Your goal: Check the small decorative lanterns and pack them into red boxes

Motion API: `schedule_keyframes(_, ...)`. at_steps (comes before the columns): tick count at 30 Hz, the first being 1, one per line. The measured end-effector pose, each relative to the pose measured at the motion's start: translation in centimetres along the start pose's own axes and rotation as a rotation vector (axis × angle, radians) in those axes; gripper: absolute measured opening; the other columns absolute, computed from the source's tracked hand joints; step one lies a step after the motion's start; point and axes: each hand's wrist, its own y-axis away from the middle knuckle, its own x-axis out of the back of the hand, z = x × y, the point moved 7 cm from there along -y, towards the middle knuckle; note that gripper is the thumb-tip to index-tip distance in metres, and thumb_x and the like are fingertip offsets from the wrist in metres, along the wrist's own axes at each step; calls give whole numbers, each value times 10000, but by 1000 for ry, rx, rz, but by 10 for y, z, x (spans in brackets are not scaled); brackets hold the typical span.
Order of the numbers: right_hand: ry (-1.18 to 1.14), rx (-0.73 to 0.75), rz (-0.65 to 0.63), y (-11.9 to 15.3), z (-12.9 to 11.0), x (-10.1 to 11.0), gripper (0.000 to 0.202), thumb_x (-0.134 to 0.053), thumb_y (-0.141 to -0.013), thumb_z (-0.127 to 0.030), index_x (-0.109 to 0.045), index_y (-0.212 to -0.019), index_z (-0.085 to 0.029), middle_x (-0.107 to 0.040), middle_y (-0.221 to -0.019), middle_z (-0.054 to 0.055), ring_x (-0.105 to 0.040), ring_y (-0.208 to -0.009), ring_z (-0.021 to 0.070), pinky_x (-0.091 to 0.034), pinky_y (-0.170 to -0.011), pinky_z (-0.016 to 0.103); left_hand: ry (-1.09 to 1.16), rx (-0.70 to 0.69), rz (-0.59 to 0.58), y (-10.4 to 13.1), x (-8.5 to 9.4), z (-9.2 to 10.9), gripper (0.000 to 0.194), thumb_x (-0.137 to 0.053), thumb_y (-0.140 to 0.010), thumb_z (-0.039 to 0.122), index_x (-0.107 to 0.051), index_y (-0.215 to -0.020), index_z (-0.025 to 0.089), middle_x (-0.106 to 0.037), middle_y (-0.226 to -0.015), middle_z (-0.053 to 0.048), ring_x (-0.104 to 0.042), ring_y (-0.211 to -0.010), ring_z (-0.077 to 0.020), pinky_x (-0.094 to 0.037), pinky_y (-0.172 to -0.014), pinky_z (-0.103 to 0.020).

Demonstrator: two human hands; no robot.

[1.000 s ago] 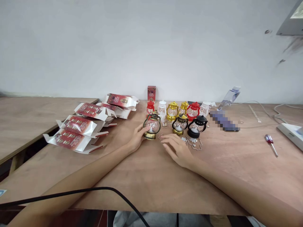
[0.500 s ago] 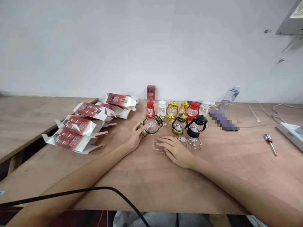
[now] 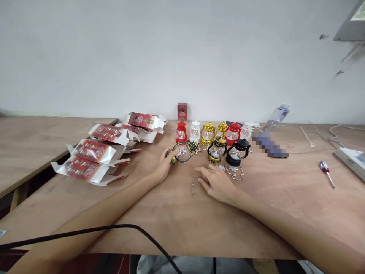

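Note:
My left hand point(image 3: 163, 167) is closed around the base of a small bronze-and-black lantern point(image 3: 183, 152). The lantern is tilted on its side above the table, its top toward the right. My right hand point(image 3: 218, 183) is low over the table, index finger stretched out. A thin bent-wire handle point(image 3: 193, 186) sticks out from between its thumb and fingers; the rest of the wire is hidden under the hand. Just beyond stand another bronze lantern point(image 3: 216, 151) and a black lantern point(image 3: 237, 153), both upright. More bent wires point(image 3: 242, 174) and small white pieces point(image 3: 233, 168) lie in front of them.
Behind stand several lanterns, among them a red one point(image 3: 233, 133) and a gold one point(image 3: 208, 134), with a small red box point(image 3: 182, 111). Opened red cartons point(image 3: 88, 167) lie left. A screwdriver point(image 3: 326, 174), bottle point(image 3: 276, 117) and cables are on the right. A black cable point(image 3: 125, 227) crosses the foreground.
The wire handle by my right hand has turned, its free end now pointing toward me. My right hand has shifted slightly right. My left hand holds the lantern almost still.

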Motion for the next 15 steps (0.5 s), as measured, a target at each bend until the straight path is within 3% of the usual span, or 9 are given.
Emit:
schedule_keyframes(3, -25, -2, -16, 0, 3, -2, 140, -509, -875, -171, -628, -940, -203, -682, -827, 68, -578, -791, 220, -429, -684, 331, -37, -21, -6, 0, 1, 0, 396, -740, -587, 483, -544, -721, 167, -528, -661, 50, -493, -601, -78, -375, -552, -177)
schedule_keyframes(7, -168, -21, 20, -1, 5, 0, 171, -444, -917, -204, -590, -828, -203, -665, -807, 54, -602, -766, 192, -450, -663, 304, -88, -40, -31, 2, 0, 2, 391, -742, -601, 463, -575, -783, 159, -564, -697, 39, -529, -637, -83, -408, -574, -175)
schedule_keyframes(12, -568, -211, 229, 0, 18, 10, 176, -409, -947, -322, -509, -843, -219, -545, -637, -26, -513, -552, 127, -406, -542, 245, -125, 11, -108, 8, -7, 3, 419, -706, -635, 506, -517, -814, 178, -586, -630, 42, -543, -492, -96, -406, -431, -184)
schedule_keyframes(15, -786, -329, 384, 3, 32, 12, 223, -410, -945, -394, -476, -814, -226, -497, -609, -39, -483, -555, 121, -392, -536, 239, -144, 58, -182, 13, -13, 3, 412, -682, -654, 520, -487, -791, 184, -565, -523, 48, -497, -371, -97, -358, -342, -177)
